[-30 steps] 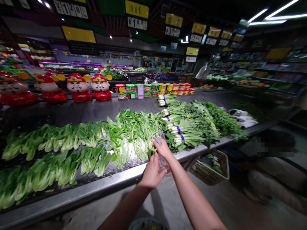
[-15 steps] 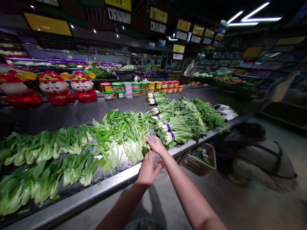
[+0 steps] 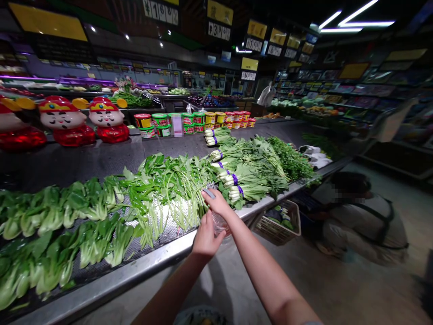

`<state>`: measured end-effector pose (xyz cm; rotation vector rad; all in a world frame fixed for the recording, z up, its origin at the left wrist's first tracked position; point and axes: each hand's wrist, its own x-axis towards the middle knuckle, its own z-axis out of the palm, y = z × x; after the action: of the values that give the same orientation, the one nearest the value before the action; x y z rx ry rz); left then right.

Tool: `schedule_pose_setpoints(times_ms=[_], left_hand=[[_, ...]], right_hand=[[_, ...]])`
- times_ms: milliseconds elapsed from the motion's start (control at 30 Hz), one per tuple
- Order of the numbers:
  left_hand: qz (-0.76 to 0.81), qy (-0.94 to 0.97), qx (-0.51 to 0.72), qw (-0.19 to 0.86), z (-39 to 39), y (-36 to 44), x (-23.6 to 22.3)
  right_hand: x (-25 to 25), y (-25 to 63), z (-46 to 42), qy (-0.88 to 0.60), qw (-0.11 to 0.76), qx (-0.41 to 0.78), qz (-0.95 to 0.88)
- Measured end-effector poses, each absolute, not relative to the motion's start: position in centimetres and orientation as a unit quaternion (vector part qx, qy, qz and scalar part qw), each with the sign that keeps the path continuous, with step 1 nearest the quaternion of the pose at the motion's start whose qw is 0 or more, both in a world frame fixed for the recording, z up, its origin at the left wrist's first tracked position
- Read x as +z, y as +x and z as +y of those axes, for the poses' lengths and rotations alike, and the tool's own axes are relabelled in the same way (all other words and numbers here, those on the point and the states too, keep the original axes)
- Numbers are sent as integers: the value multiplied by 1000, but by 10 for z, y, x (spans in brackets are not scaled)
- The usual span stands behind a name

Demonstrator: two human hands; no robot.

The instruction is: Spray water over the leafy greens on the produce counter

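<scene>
My left hand [image 3: 207, 237] is wrapped round the lower part of a clear plastic spray bottle [image 3: 220, 223], held just above the metal front edge of the vegetable counter [image 3: 135, 271]. My right hand [image 3: 218, 203] grips the bottle's top, where a grey spray head [image 3: 209, 193] points at the leafy greens [image 3: 176, 185]. Bundles of greens tied with purple bands [image 3: 241, 183] lie right beside the hands. Rows of bok choy [image 3: 57, 225] fill the counter to the left.
Red figurine jars [image 3: 84, 122] and colourful tubs [image 3: 189, 121] line the counter's back. A wicker basket [image 3: 280, 221] sits on the floor under the counter's right end. A person [image 3: 358, 216] crouches on the floor at the right. Shelves of produce run along the right wall.
The view has swung to the right and down, bringing the crouching person into sight. Both hands keep their hold on the bottle in the same place over the counter's edge.
</scene>
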<state>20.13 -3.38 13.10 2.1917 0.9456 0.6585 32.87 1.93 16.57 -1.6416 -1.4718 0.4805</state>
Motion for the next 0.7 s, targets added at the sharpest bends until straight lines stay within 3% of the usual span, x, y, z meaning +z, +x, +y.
schedule_pose_setpoints(times_ms=[700], left_hand=[[359, 831, 232, 355, -14, 208, 152]], right_hand=[[175, 341, 35, -673, 447, 176, -562]])
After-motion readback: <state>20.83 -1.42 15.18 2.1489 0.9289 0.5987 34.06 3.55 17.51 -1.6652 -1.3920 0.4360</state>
